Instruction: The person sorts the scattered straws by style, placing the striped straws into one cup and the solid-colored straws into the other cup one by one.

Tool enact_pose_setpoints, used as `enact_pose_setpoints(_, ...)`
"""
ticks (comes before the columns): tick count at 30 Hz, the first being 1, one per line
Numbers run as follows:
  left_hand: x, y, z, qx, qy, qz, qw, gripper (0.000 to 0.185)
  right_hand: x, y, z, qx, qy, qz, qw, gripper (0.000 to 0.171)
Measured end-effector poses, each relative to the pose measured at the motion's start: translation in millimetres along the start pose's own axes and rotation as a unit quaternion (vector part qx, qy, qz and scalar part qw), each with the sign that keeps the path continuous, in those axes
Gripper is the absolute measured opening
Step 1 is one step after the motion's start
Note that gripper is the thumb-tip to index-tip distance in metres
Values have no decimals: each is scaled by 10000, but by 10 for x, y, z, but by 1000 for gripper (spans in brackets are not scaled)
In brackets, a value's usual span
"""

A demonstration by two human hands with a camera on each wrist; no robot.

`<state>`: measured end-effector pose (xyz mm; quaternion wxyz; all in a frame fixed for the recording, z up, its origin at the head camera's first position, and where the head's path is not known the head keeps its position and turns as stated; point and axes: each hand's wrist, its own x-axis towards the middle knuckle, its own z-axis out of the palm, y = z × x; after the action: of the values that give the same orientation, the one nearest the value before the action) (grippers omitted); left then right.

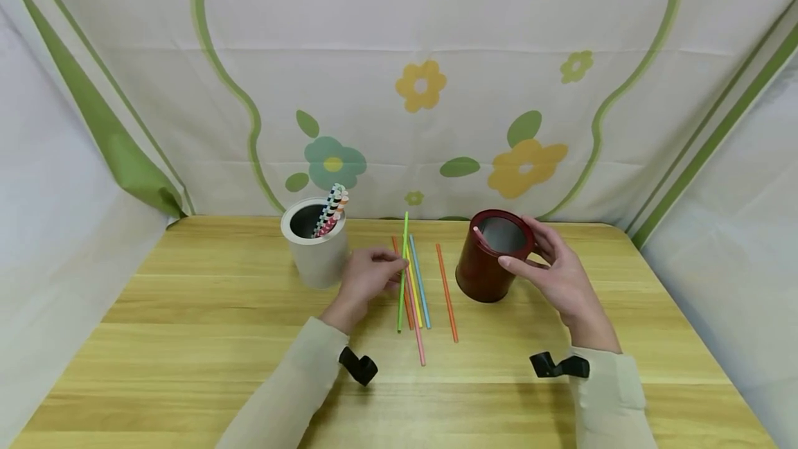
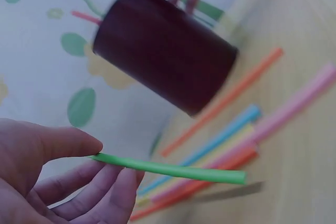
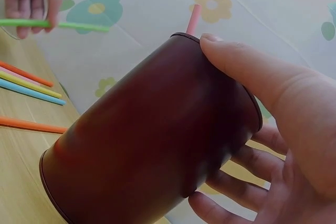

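A green straw [image 1: 402, 296] is pinched between the thumb and fingers of my left hand [image 1: 372, 274], raised over the other straws. My right hand [image 1: 551, 272] grips the dark red canister [image 1: 483, 276] near its rim, thumb at the front and fingers round the far side. One pink straw [image 3: 193, 19] stands inside that canister, its end poking past the rim. Below the left hand lie a blue straw [image 1: 420, 283], a yellow straw [image 1: 418, 303], a pink straw [image 1: 420, 348] and an orange straw [image 1: 411, 317], close together. Another orange straw [image 1: 446, 293] lies apart, nearer the canister.
Left of the left hand stands a white canister [image 1: 319, 255] with several patterned paper straws [image 1: 330, 210] leaning in it. The wooden table [image 1: 187, 352] ends at a flowered cloth [image 1: 374, 33] behind, with pale cloth walls on both sides.
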<state>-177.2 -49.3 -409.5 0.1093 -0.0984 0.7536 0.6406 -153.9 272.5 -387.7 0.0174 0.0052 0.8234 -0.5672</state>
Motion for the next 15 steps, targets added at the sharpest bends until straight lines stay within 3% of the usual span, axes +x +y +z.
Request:
enact_pose_setpoints(7, -129, 209, -48, -635, -1042, 240, 9922, 11, -1, -10, 4, -12, -20, -69, 10000, 91)
enact_pose_setpoints(15, -311, 467, -120, -856, -1805, 591, 9781, 9, -7, -4, -2, -6, -8, -42, 10000, 91)
